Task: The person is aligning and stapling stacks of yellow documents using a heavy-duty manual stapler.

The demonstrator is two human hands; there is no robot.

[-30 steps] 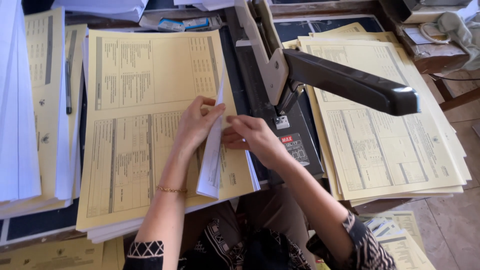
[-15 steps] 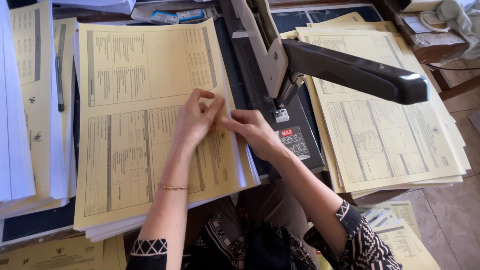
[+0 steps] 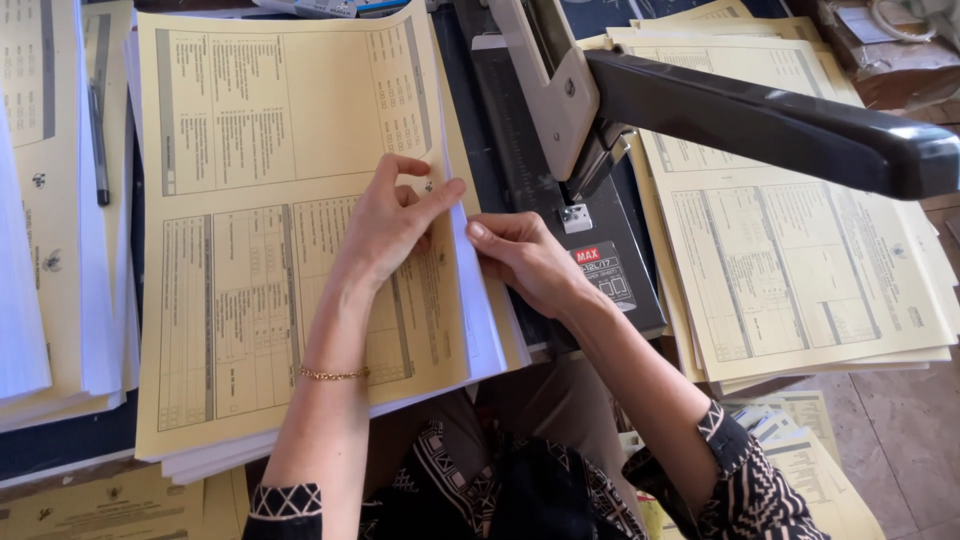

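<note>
We see the left hand (image 3: 395, 215) pinching the right edge of the top yellow form (image 3: 280, 210) on its stack, fingers closed on the sheet. The right hand (image 3: 525, 260) grips that same edge just beside the heavy-duty stapler (image 3: 600, 150).

a large long-arm stapler (image 3: 600, 180) stands at the middle of the counter (image 3: 60, 450), its black handle (image 3: 780, 125) reaching out to the right. under that handle lies a spread stack of yellow forms (image 3: 800, 270). at the far left sit further paper piles (image 3: 50, 250) with a dark pen (image 3: 97, 140) lying on them. more yellow sheets (image 3: 800, 450) lie low at the right.
</note>
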